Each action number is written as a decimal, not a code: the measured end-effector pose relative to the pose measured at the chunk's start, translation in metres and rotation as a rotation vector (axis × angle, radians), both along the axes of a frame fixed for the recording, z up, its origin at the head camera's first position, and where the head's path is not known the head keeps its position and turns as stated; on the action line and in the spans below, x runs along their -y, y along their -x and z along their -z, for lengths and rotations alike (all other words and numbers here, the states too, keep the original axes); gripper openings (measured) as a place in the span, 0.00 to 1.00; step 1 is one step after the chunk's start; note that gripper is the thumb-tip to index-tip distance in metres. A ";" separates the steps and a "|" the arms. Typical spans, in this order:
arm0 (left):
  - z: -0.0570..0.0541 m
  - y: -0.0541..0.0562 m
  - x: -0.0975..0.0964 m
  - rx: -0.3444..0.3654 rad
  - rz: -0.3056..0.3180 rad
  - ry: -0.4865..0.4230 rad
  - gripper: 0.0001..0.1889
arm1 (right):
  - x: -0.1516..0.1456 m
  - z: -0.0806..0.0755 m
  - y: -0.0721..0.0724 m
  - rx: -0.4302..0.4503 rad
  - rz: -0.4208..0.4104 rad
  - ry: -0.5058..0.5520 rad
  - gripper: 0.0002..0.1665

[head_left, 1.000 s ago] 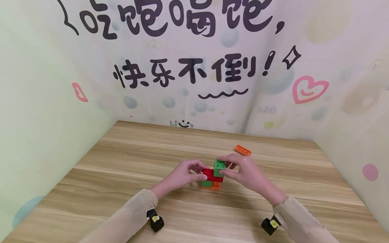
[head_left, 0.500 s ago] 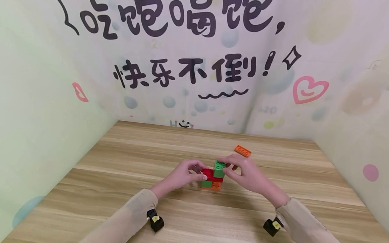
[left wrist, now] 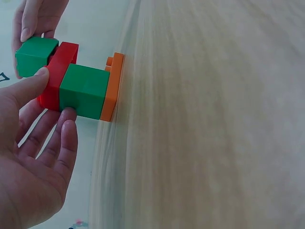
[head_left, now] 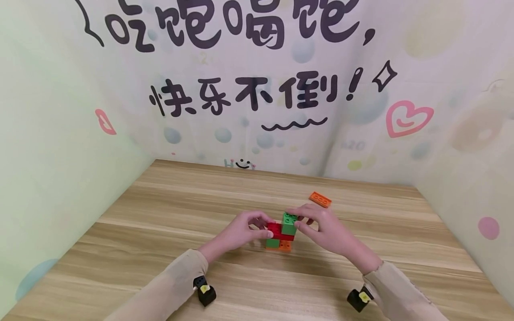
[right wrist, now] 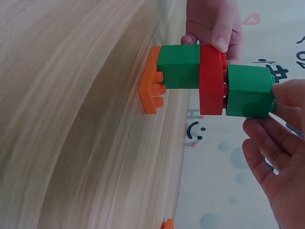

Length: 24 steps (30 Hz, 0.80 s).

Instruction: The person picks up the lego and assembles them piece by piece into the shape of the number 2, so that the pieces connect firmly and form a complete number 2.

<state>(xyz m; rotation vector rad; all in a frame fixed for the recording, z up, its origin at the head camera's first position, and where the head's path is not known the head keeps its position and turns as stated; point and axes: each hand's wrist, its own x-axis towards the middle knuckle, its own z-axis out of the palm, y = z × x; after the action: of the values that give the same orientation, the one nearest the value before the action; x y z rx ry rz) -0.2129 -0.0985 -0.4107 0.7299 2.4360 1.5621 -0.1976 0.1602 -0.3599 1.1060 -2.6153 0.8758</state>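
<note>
In the head view a small stack of toy building blocks stands on the table. An orange flat block [head_left: 285, 246] forms its base, with a lower green block [left wrist: 85, 90] on one end. Across that lies a red flat block [head_left: 277, 231], which my left hand [head_left: 241, 232] pinches between thumb and fingers. The upper green block [head_left: 289, 223] sits over the red one's right end; in the right wrist view some red studs show in a narrow gap between them. My right hand [head_left: 327, 229] holds this upper block by its top edges, thumb at the near side, fingers beyond.
Another orange flat block [head_left: 320, 199] lies on the wooden table [head_left: 180, 196] behind my right hand. A printed cloth wall [head_left: 257, 142] rises at the table's far edge, with pale walls at both sides. Black cameras [head_left: 205, 292] hang at the wrists.
My right hand has drawn slightly to the right, its thumb going from the upper green block's lower front to near its top. That block sits slightly lower. The left hand stays put.
</note>
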 end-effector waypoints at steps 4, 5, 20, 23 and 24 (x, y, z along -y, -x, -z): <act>0.001 0.000 0.000 -0.005 -0.004 0.007 0.12 | -0.001 0.000 0.000 0.000 -0.003 -0.007 0.21; 0.000 0.000 0.000 -0.007 -0.004 0.006 0.12 | 0.000 -0.001 0.000 0.003 -0.002 -0.010 0.22; -0.002 -0.001 0.001 -0.003 -0.003 0.019 0.12 | 0.001 -0.003 -0.002 0.040 0.002 -0.005 0.21; -0.002 -0.001 0.001 -0.007 -0.002 0.023 0.12 | 0.002 -0.003 -0.002 0.069 -0.005 0.008 0.21; -0.002 -0.001 0.001 -0.009 0.000 0.024 0.12 | 0.002 -0.003 -0.002 0.079 -0.007 0.010 0.22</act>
<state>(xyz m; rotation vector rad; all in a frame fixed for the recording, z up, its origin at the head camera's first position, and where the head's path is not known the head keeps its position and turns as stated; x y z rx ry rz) -0.2120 -0.0996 -0.4084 0.7340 2.4565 1.5309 -0.1955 0.1577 -0.3568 1.1008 -2.6685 0.9517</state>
